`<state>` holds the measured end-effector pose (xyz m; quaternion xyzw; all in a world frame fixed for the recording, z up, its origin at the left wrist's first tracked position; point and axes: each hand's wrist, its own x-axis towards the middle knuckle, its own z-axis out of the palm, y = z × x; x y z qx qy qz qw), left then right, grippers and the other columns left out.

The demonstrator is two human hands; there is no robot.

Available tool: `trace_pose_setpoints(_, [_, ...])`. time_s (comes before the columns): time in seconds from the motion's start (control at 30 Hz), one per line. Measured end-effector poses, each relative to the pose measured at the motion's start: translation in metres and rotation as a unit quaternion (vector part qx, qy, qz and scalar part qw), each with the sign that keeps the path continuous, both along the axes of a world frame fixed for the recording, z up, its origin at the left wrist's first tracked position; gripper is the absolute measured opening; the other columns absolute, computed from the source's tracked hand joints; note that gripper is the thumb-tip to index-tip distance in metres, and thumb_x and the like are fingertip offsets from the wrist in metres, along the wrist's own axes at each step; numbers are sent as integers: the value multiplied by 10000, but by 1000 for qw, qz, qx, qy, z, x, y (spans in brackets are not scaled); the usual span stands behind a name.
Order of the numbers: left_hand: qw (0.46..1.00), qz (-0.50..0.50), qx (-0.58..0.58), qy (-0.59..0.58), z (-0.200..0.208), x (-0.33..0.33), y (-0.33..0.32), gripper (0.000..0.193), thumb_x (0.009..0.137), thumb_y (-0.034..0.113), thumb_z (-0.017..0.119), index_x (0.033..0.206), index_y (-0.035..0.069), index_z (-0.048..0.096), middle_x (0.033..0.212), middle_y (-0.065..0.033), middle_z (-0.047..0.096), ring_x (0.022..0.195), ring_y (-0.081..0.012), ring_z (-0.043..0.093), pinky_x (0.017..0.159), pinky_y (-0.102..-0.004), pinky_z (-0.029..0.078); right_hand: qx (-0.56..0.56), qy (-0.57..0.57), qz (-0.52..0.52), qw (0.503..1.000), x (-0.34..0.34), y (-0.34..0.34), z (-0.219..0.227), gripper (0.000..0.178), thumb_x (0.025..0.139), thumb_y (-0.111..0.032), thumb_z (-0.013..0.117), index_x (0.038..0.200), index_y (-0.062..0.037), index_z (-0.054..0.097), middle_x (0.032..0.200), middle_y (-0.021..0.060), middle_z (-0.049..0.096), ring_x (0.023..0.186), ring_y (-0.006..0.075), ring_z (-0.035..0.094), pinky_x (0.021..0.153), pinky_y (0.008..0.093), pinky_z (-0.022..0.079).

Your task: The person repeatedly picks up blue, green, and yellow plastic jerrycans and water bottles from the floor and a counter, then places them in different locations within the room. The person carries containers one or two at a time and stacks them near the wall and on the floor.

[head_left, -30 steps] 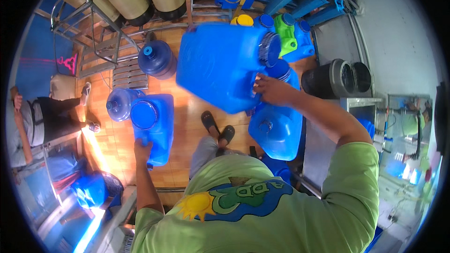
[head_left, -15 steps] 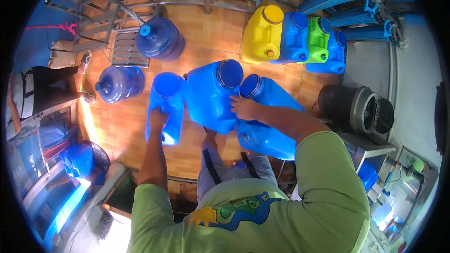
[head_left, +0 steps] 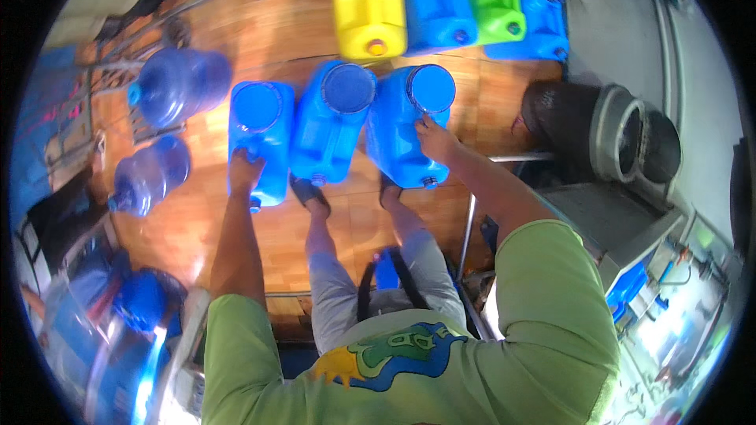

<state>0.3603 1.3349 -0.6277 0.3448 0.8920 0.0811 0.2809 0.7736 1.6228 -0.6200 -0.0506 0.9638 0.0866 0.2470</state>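
Note:
Three blue water jugs with round dark-blue caps stand upright in a row on the tiled floor before me. My left hand (head_left: 248, 171) is closed round the handle of the left blue jug (head_left: 272, 142). At the other end, my right hand (head_left: 435, 140) grips the right blue jug (head_left: 394, 122) by its handle, just below the cap. Between them, the middle blue jug (head_left: 313, 135) is untouched by either hand and leans close to the right one. Each jug has a small spout cap low on the side facing me.
Beyond the row stand a yellow jug (head_left: 370, 20), a blue jug (head_left: 437, 12), a green jug (head_left: 496, 4) and another blue jug (head_left: 539, 27). Two round clear-blue bottles, one larger (head_left: 185, 86) and one smaller (head_left: 153, 177), are at left. A black drum (head_left: 563, 122) lies at right beside a metal counter (head_left: 606, 220).
The right jug, tilted over half a second ago, now stands upright. The middle jug has straightened too. My right hand has shifted right with its jug, and the view has moved forward.

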Motion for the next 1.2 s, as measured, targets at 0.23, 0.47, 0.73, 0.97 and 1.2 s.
trace_pose_setpoints(0.23, [998,-38,-34,-43,-29,49,40,502,716,279,671,1047,-90,595,1197,-291,554,1135,-406,536,960,-448,448,47,-218,-115,968,111,91,20,254,818,-170,594,1011,-87,737,1181,96,626,1273,325,437,1160,539,203])
trace_pose_setpoints(0.47, [992,90,-43,-77,-59,75,25,419,714,265,683,957,-63,588,952,-248,648,919,-390,637,789,-451,500,230,-366,-222,874,185,151,0,402,934,-238,485,1279,-71,608,1442,204,437,1370,392,348,1141,605,113])
trace_pose_setpoints(0.73, [984,131,-18,-117,-68,88,7,406,735,258,671,1009,-32,599,877,-186,684,819,-283,676,730,-399,522,23,-270,-641,719,209,174,-2,397,921,-275,491,1289,-169,596,1378,190,501,1307,358,449,1069,584,294])
trace_pose_setpoints(0.97, [984,120,-27,-130,-75,70,5,445,742,240,676,1099,-16,606,894,-166,691,790,-266,680,713,-394,530,8,243,-947,210,325,131,-77,663,833,-410,637,1341,-6,501,1375,266,475,1172,392,549,1005,586,390])
trace_pose_setpoints(1.2, [971,144,-15,-193,-74,66,5,391,732,234,684,1045,9,623,834,-123,683,738,-231,673,675,-380,528,8,65,-850,523,352,167,-92,440,806,-272,608,1137,19,603,1193,224,623,1107,406,590,995,421,443])
